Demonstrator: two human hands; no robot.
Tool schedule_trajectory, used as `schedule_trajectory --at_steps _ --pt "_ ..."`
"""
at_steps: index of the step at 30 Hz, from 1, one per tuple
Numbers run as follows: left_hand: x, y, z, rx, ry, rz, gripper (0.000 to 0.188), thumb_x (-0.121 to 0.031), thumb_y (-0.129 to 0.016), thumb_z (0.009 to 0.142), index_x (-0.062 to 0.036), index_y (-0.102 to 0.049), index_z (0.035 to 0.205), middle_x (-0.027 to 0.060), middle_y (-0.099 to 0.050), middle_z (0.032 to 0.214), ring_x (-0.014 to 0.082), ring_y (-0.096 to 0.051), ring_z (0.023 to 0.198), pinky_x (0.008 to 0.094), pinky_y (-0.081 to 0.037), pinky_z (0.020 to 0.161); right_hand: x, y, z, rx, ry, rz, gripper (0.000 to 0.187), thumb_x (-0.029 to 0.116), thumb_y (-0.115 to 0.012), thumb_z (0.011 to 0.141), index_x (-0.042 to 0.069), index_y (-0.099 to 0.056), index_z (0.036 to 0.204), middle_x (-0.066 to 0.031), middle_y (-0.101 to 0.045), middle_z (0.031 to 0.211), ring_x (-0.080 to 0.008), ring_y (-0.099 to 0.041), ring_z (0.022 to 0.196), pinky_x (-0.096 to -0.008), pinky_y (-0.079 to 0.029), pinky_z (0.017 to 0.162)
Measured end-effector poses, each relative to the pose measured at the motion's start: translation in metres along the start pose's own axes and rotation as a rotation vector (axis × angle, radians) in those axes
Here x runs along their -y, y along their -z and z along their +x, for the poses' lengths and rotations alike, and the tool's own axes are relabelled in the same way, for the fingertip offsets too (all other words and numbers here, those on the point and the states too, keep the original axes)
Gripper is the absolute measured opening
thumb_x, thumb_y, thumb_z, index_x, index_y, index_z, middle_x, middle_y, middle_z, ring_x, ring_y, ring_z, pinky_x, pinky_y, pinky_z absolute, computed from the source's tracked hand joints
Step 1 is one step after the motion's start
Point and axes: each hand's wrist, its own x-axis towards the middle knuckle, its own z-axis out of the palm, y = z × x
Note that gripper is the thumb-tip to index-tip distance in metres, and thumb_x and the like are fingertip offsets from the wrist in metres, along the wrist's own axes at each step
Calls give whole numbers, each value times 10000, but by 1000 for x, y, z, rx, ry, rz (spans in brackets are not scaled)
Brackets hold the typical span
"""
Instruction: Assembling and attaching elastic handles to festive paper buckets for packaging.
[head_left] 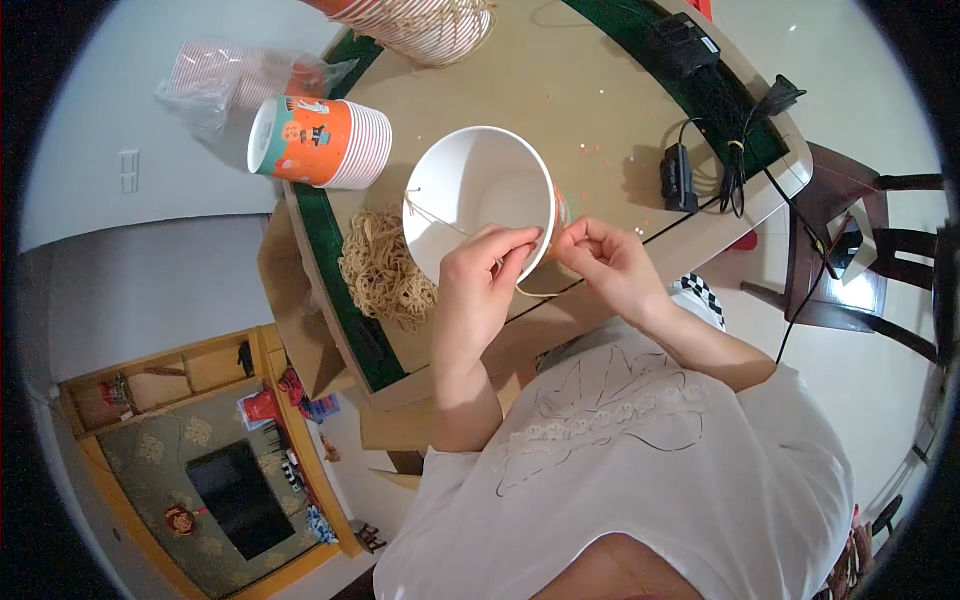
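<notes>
A white-lined paper bucket (480,165) is tilted so that its mouth faces me, with a bit of orange print showing on its right outer side. Thin tan cord is tied through the left of its rim and runs across the mouth to my left hand (485,275). That hand pinches the bucket's near right rim between thumb and fingers. Just outside the same rim, my right hand (615,265) is closed in a pinch at the cord; its fingertips mostly hide what they grip. A loose cord end (537,294) curls below, between the hands.
A heap of tan cord (385,268) lies left of the bucket. Nested orange paper buckets (320,142) and another corded stack (420,30) stand farther off, near a plastic-bagged stack (240,85). Black adapters (678,178) and cables are at the right edge; a wooden chair (840,240) stands beyond.
</notes>
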Motion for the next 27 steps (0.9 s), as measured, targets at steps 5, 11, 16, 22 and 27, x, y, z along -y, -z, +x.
schedule_trajectory --at_steps 5,11,16,22,27 --pt "-1 0 1 4 -10 0 164 12 -602 820 3 -652 975 109 -626 828 173 -591 672 265 -454 591 -1 1 2 -8 22 -6 76 88 -571 895 17 -572 867 55 -545 760 7 -452 662 -158 -371 588" --pt "-3 1 0 9 -3 -14 170 25 -607 811 5 -651 974 103 -622 830 167 -589 670 258 -452 589 10 0 0 -9 -33 -24 75 83 -574 890 21 -555 853 62 -535 742 6 -455 661 -159 -368 584" --pt "-9 1 3 32 11 7 171 28 -607 809 5 -651 973 102 -620 838 167 -590 678 258 -454 592 -3 1 5 -11 33 -17 91 83 -574 889 24 -545 826 60 -529 736 7 -447 665 -158 -360 577" --pt "-9 2 4 26 11 15 174 30 -609 802 5 -651 969 102 -618 837 177 -599 692 263 -457 595 0 -2 6 -3 63 -27 99 84 -573 888 24 -543 815 58 -525 733 4 -441 661 -158 -354 570" --pt "-13 3 7 50 5 75 175 23 -612 798 -6 -656 964 103 -614 831 192 -605 686 272 -464 589 -1 -1 6 16 48 -29 92 81 -571 889 22 -546 823 51 -531 747 0 -448 675 -157 -362 581"
